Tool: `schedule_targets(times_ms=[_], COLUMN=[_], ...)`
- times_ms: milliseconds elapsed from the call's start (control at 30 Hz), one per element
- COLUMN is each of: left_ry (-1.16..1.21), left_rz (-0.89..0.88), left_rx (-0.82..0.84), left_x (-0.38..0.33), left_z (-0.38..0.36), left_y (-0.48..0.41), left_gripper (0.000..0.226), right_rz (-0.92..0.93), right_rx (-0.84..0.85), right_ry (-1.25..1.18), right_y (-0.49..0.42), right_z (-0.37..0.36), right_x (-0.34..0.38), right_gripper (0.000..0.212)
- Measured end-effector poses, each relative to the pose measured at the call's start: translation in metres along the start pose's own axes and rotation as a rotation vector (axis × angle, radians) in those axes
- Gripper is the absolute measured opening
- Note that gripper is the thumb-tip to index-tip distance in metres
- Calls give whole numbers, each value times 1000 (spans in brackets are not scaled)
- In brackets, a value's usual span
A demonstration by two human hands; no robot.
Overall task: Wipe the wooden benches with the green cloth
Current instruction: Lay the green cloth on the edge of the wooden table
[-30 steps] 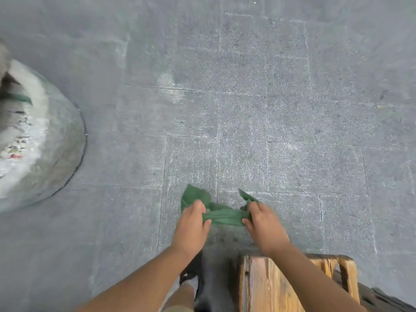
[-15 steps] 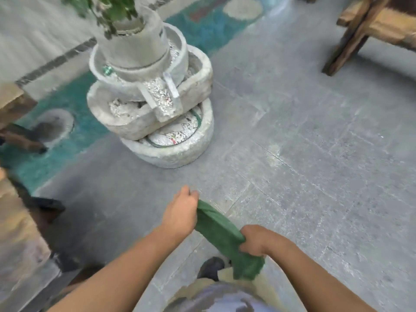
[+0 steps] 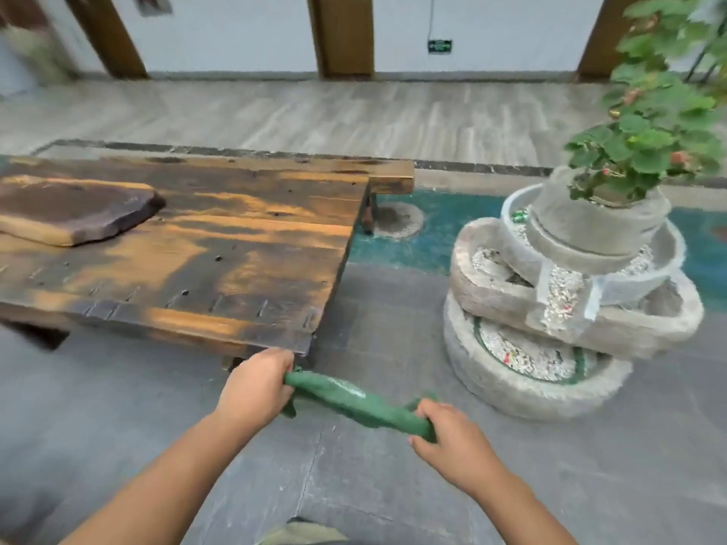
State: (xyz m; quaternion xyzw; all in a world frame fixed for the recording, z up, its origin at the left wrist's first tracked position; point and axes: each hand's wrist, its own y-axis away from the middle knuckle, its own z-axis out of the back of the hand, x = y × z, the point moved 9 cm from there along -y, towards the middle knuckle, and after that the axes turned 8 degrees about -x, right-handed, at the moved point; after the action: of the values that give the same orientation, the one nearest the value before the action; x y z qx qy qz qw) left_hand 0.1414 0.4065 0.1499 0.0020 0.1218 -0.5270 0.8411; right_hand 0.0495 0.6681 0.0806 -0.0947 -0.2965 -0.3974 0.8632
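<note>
I hold the twisted, rope-like green cloth [image 3: 356,399] in the air between both hands, over the grey stone floor [image 3: 118,407] and just short of the near corner of the low, dark-and-orange plank table [image 3: 204,249]. My left hand [image 3: 255,387] has its grip closed round one end and my right hand [image 3: 452,436] round the other. I judge that no wiping has started here.

Bunched like this, the cloth would meet the wood on a thin line and skip patches. The rough plank edge might snag it. A broad stroke could shove the dark, irregular wooden slab [image 3: 74,210] lying at the table's far left.

On the right, the stacked grey stone troughs [image 3: 491,293] hold pale gravel [image 3: 558,289]. The stone pot [image 3: 570,214] on top holds a leafy green plant with small red blossoms [image 3: 661,123].
</note>
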Motion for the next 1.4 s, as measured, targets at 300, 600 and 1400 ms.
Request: schedule_targets(times_ms=[300,600,1400], left_ry=[76,226,452], left_rz=[89,181,537], left_rx=[-95,59,452], left_x=[148,289,468], left_z=[36,25,-112], left_y=[7,-33,-298], left_gripper=[28,43,13], right_rz=[160,25,-711], right_rx=[-29,64,121], right_ry=[149,238,-199], right_y=[-111,-192,-445], right_z=[-27,-89,-170], right_x=[102,157,68], right_gripper=[26,35,24])
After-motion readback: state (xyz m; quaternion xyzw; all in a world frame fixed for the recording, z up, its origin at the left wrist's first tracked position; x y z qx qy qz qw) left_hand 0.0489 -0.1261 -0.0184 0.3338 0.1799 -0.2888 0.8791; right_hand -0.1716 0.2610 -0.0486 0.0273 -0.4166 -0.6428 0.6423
